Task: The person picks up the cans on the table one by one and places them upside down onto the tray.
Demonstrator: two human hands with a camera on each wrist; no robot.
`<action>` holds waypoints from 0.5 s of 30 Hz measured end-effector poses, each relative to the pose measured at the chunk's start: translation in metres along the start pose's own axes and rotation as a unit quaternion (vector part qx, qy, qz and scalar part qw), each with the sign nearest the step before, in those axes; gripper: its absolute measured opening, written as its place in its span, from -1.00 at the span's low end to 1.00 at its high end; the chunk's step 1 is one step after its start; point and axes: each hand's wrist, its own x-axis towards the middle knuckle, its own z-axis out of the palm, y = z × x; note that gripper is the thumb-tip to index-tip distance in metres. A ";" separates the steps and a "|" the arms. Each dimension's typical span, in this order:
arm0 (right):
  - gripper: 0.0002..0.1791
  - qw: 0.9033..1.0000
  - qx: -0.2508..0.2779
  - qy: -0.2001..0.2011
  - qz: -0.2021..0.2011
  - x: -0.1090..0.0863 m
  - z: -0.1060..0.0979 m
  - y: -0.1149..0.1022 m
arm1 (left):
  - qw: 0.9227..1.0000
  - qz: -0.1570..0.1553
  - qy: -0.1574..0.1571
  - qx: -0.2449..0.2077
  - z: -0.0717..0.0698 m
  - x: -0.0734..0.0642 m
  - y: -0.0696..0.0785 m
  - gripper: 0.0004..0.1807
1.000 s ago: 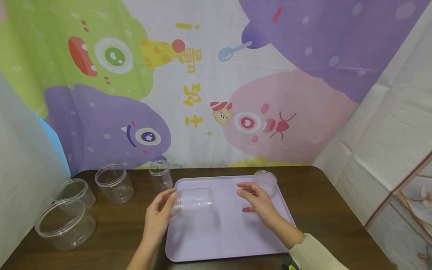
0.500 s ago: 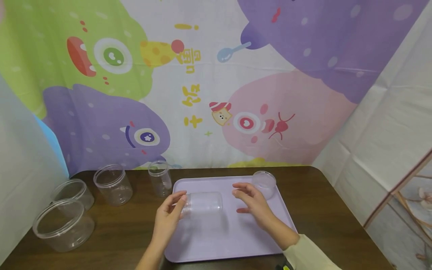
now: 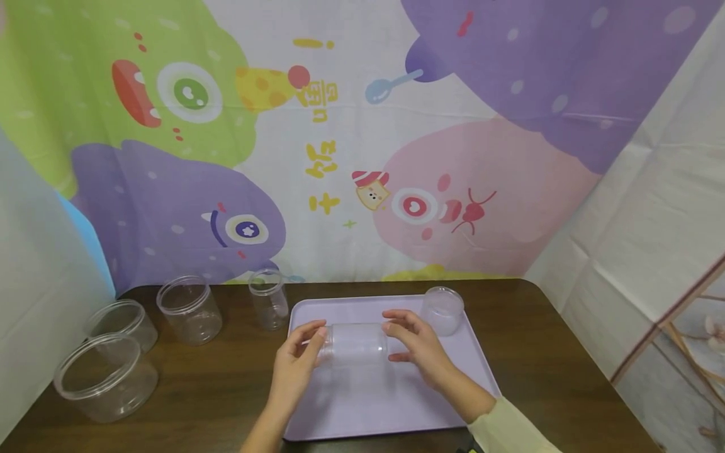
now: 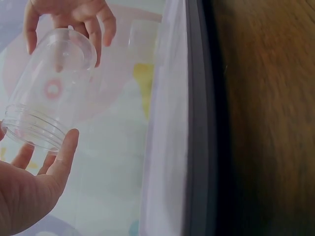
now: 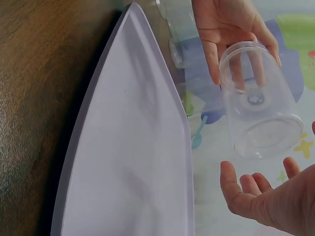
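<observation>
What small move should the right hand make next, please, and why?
The right hand should probably close its fingers on the base of the clear plastic jar. They stand open, apart from it, while the left hand alone supports the jar by its threaded rim.

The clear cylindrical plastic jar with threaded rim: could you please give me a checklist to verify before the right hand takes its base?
1. Left hand holds the clear cylindrical plastic jar by its threaded end: ok.
2. Right hand faces the jar's base: ok.
3. Right hand touches the base: not ok; the right wrist view shows a gap.
4. Lilac rectangular tray lies beneath the jar: ok.
5. Clear round plastic container stands apart from the held jar: ok.
6. Left grip is firm enough: cannot tell; pressure does not show.
</observation>
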 end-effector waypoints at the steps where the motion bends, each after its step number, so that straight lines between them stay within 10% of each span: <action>1: -0.55 1.000 0.000 -0.001 0.001 0.000 0.000 0.000 | 1.000 -0.001 0.000 -0.001 0.001 0.000 0.000 -0.69; 15: -0.56 1.000 -0.005 -0.006 0.011 -0.003 0.004 0.002 | 1.000 0.004 -0.006 -0.013 0.011 -0.002 0.000 -0.69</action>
